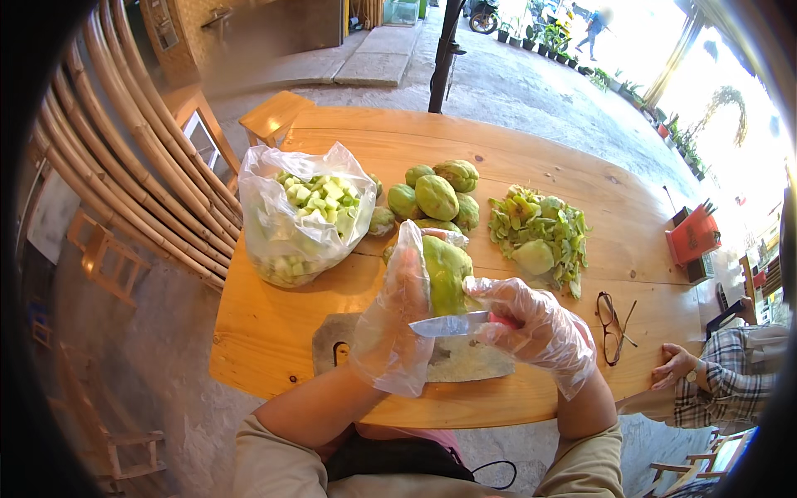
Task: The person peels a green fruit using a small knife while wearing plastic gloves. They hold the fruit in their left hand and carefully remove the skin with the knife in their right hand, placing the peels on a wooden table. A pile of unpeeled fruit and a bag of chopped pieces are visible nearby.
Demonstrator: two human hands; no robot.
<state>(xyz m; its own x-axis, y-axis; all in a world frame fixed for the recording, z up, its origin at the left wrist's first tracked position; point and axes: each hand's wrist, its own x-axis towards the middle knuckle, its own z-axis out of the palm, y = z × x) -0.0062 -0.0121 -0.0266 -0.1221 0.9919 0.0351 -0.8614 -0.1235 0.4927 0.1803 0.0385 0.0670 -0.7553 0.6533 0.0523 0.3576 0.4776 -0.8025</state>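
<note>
Both of my hands wear clear plastic gloves. My left hand [398, 292] grips a large green chayote [447, 271], which is held up above a grey cutting board [470, 361]. In my right hand [529, 317] is a knife [451, 325] with a red handle, its blade pointing left just under the chayote. The right fingertips touch or nearly touch the chayote's lower right side. Behind it several whole chayotes [436, 196] are piled on the wooden table. A clear plastic bag [268, 218] of pale green cut pieces [324, 196] stands at the left.
A heap of green peelings [566, 233] lies right of the pile. Eyeglasses [613, 330] rest near my right forearm. Farther right stands a red holder [691, 236] with utensils. Another person's hand [675, 367] rests at the table's right edge. Bamboo poles [143, 143] curve along the left.
</note>
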